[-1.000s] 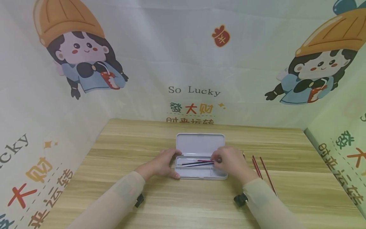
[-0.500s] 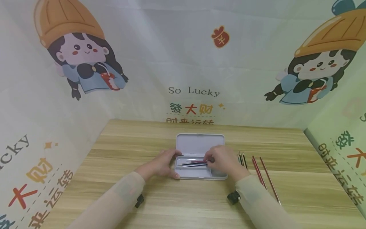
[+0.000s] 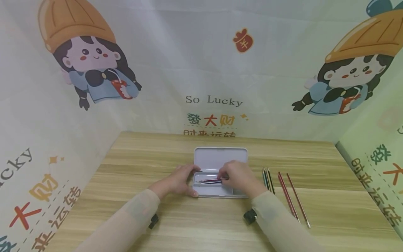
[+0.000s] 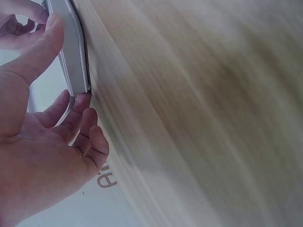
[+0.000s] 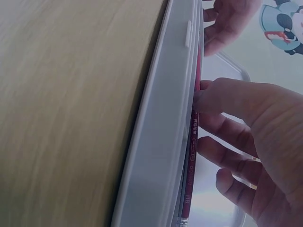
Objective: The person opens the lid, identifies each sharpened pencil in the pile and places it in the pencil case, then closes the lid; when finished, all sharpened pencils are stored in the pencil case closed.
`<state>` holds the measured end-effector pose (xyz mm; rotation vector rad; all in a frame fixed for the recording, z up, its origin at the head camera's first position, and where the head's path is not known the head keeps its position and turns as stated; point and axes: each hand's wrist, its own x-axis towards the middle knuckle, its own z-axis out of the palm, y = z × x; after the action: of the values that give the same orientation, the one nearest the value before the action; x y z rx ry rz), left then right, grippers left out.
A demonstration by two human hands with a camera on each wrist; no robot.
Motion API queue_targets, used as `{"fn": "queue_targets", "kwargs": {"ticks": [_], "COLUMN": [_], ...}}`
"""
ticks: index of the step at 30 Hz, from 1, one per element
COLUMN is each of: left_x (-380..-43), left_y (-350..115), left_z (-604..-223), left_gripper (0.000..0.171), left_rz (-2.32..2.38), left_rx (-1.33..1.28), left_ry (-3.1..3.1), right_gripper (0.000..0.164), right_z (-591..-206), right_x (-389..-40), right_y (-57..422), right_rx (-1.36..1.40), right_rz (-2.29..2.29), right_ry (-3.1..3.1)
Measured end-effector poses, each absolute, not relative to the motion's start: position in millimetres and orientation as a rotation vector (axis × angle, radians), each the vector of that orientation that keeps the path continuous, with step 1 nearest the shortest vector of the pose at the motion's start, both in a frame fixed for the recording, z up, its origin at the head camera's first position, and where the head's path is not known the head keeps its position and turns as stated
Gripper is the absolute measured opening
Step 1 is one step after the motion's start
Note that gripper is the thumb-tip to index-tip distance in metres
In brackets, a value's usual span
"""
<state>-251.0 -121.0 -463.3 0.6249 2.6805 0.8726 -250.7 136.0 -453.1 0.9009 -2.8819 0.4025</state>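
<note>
A white pencil case [image 3: 214,190] lies with its lid [image 3: 206,157] raised at the back. At its left end, my left hand [image 3: 181,180] holds the case between thumb and fingers; the left wrist view shows the thumb on the near wall and fingertips at the far corner. My right hand [image 3: 240,176] is over the back compartment, pinching a dark red pencil [image 5: 189,170] marked HB between thumb and index finger. That pencil lies along the case, low behind the front wall. Several dark pencils [image 3: 206,181] rest in the same compartment, partly hidden by the right hand.
On the wooden table [image 3: 176,224], right of the case, stand apart a few dark pencils [image 3: 268,178], partly behind the right forearm, and red pencils [image 3: 288,196]. A printed cloth [image 3: 214,77] encloses the table's back and sides.
My right hand has slid left along the case with the red pencil, which now lies further left over the other pencils. More of the table pencils shows. The left hand has stayed still.
</note>
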Motion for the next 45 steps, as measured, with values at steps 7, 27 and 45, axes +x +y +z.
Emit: {"fn": "queue_targets", "kwargs": {"ticks": [7, 27, 45], "left_x": [-251.7, -250.9, -249.3], "left_y": [-121.4, -121.1, -120.6], "left_z": [-465.3, -465.6, -462.0], "left_gripper": [0.09, 0.091, 0.089], "left_rz": [0.872, 0.874, 0.859], "left_rx": [0.646, 0.618, 0.63], "left_ry": [2.684, 2.678, 2.676], "right_gripper": [0.016, 0.016, 0.019], "right_z": [-455.4, -458.5, -454.5], "right_x": [-252.3, -244.1, -214.4], "right_y": [129.0, 144.4, 199.2], "right_rx": [0.878, 0.795, 0.63], "right_rz": [0.393, 0.577, 0.631], "right_ry": [-2.916, -2.922, -2.879]}}
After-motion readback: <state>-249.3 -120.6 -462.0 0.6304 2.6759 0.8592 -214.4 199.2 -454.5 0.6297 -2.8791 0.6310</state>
